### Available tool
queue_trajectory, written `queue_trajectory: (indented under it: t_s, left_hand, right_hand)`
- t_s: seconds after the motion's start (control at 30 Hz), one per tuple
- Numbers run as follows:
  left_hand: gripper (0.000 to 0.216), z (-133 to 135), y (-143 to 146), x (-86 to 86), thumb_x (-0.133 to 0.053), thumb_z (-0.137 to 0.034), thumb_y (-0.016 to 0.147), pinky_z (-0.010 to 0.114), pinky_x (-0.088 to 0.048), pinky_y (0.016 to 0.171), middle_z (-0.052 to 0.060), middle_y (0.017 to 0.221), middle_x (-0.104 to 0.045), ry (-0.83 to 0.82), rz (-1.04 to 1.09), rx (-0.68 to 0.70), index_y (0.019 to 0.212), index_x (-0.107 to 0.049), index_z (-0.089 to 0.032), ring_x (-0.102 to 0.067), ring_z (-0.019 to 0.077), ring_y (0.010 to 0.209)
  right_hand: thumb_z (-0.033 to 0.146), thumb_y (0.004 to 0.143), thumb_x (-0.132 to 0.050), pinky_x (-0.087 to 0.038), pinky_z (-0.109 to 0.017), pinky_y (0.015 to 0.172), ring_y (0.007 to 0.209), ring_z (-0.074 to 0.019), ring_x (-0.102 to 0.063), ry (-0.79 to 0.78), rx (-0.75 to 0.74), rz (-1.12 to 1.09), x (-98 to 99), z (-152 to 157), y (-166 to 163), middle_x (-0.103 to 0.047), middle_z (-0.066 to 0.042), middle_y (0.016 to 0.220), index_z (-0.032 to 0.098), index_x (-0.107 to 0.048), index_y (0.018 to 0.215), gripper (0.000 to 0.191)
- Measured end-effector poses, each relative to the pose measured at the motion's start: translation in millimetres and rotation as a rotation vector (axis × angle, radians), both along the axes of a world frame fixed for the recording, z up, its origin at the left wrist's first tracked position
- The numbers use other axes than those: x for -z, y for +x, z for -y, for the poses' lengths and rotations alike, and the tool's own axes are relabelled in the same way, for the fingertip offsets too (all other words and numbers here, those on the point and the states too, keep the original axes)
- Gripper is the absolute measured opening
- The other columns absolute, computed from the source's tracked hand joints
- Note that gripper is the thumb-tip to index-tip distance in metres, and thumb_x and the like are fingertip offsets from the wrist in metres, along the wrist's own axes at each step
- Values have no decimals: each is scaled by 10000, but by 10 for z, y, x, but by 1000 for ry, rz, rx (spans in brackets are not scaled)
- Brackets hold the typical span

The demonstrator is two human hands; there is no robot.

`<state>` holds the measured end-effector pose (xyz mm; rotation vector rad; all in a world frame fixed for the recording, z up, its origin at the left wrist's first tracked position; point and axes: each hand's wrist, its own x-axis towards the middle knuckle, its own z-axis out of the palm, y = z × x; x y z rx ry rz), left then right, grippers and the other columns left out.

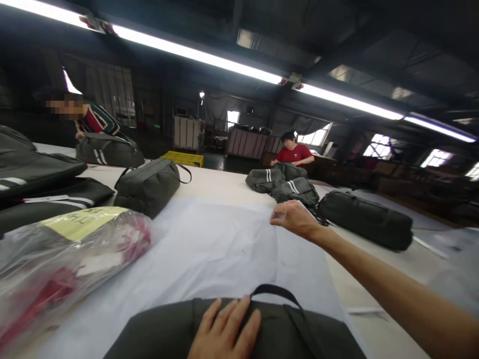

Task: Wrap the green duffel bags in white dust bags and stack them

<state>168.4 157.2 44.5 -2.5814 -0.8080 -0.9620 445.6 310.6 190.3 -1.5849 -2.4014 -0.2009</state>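
A dark grey-green duffel bag (pixel 160 329) with a black strap lies at the near edge of the table. My left hand (pixel 226 331) rests on top of this bag with its fingers spread. Under the bag, a white paper sheet (pixel 224 244) covers the middle of the table. My right hand (pixel 294 218) reaches out over the sheet's far right part, its fingers curled down and pressed together. Whether anything is between them is hidden. Just beyond it lie similar bags (pixel 297 192) with white stripes.
On the left sits a clear plastic bag (pixel 101 254) with pink-red contents and a yellow label. Several dark bags (pixel 37 174) are piled behind it, and one stands upright (pixel 149 184). A long bag (pixel 366 219) lies right. Two people (pixel 301 153) work across the table.
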Motion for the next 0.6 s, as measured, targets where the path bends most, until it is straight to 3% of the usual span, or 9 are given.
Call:
queue_trajectory:
  t_s: [0.07, 0.17, 0.23, 0.3, 0.37, 0.43, 0.53, 0.6]
  left_hand:
    - [591, 52, -60, -265, -521, -478, 928, 309, -542, 942, 105, 1418, -545, -97, 99, -20, 1445, -402, -218, -588, 228, 1211]
    - [604, 74, -186, -755, -474, -254, 941, 392, -472, 1051, 128, 1525, -397, -183, 279, -121, 1501, -250, -218, -432, 239, 1365]
    - [658, -47, -264, -1056, -484, -146, 898, 469, -391, 1114, 133, 1564, -322, -97, 289, -177, 1503, -239, -224, -314, 265, 1434]
    - [720, -255, -326, -1272, -520, -69, 833, 546, -272, 1165, 128, 1594, -256, -12, 160, -210, 1494, -282, -229, -190, 301, 1478]
    - [750, -472, -379, -1383, -558, -27, 769, 597, -190, 1177, 124, 1586, -281, 24, -10, -199, 1462, -361, -234, -174, 329, 1479]
    - [627, -621, -443, -1408, -573, -18, 744, 631, -188, 1163, 130, 1512, -417, 28, -151, -181, 1336, -526, -221, -260, 349, 1448]
    - [304, -630, -610, -1355, -519, -7, 778, 640, -247, 1133, 111, 1165, -683, 28, -252, -175, 949, -691, -190, -486, 328, 1302]
    - [285, -500, -778, -1300, -461, 14, 811, 597, -295, 1123, 82, 903, -711, 70, -271, -191, 817, -672, -177, -628, 270, 1082]
  right_hand:
    - [315, 828, -703, -396, -336, 860, 740, -159, -605, 137, -120, 24, -241, 550, -80, -701, 13, 742, 246, -718, 752, 104]
    - [300, 869, -686, -369, -357, 937, 715, -141, -595, 272, -238, 40, -440, 1312, -219, -683, 14, 733, 227, -699, 783, 113]
    - [268, 900, -646, -354, -367, 968, 711, -139, -589, 349, -291, 57, -457, 1735, -315, -666, 12, 717, 216, -681, 771, 144]
    - [205, 925, -589, -351, -369, 972, 710, -139, -579, 408, -311, 60, -383, 2075, -399, -651, 10, 704, 214, -673, 771, 176]
    - [147, 932, -543, -370, -355, 929, 701, -140, -564, 453, -302, 49, -235, 2335, -465, -638, 8, 696, 214, -671, 783, 208]
    - [131, 934, -526, -393, -328, 842, 694, -143, -551, 485, -265, 30, -44, 2533, -512, -630, 1, 693, 210, -667, 786, 220]
    - [138, 932, -539, -400, -309, 745, 709, -153, -554, 509, -184, -35, 239, 2756, -552, -630, -5, 696, 208, -665, 800, 196]
    - [125, 923, -546, -418, -311, 749, 752, -161, -579, 524, -140, -88, 381, 2872, -561, -656, -14, 747, 210, -672, 830, 178]
